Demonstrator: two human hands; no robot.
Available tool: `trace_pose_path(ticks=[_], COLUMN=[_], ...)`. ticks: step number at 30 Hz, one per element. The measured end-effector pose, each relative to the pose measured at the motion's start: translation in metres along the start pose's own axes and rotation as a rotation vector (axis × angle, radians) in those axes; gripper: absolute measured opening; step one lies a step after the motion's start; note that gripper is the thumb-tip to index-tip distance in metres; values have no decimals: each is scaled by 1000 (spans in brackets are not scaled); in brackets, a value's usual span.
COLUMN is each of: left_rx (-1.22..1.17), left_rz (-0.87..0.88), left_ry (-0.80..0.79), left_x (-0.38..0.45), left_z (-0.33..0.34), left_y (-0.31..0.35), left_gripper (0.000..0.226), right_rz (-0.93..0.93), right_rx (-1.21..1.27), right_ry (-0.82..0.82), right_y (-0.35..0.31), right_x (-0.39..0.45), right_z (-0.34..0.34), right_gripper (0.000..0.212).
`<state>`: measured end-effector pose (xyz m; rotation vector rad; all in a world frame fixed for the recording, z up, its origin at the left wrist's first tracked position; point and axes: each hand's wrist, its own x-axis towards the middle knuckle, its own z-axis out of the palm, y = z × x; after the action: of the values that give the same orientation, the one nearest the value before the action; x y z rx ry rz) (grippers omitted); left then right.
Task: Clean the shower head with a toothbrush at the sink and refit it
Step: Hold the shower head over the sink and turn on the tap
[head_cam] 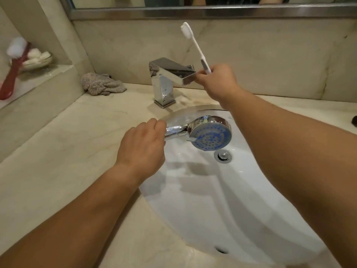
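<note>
over the white sink basin (pixel 222 200), the left hand (pixel 142 149) curls its fingers round the chrome handle of the shower head (pixel 209 132), holding it level above the bowl with its blue nozzle face turned toward the camera, just above the drain plug (pixel 223 156). the right hand (pixel 217 82) is raised beside the spout of the square chrome faucet (pixel 168 78), pinching the lower end of a white toothbrush (pixel 195 46) whose bristled head points up and to the left, clear of the shower head. a crumpled grey cloth (pixel 102 84) lies on the marble counter (pixel 77 142) left of the faucet, and a red-handled brush (pixel 11 74) leans on the ledge further left.
</note>
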<state>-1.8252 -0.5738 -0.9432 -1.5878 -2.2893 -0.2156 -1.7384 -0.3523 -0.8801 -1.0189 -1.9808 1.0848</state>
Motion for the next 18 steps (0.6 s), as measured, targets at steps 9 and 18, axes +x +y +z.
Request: trace_pose_path(ticks=[9,18], left_rx=[-22,-37], left_rz=[-7,-2], left_ry=[21,23], left_x=[2,2], left_z=[0,-1], left_y=[-1,-3], left_gripper=[18,20], right_rz=[14,32], right_rx=[-51,-34], right_ry=[1,58], right_y=[-3,-6], right_x=[31,41], right_z=[13,13], right_gripper=[14,11])
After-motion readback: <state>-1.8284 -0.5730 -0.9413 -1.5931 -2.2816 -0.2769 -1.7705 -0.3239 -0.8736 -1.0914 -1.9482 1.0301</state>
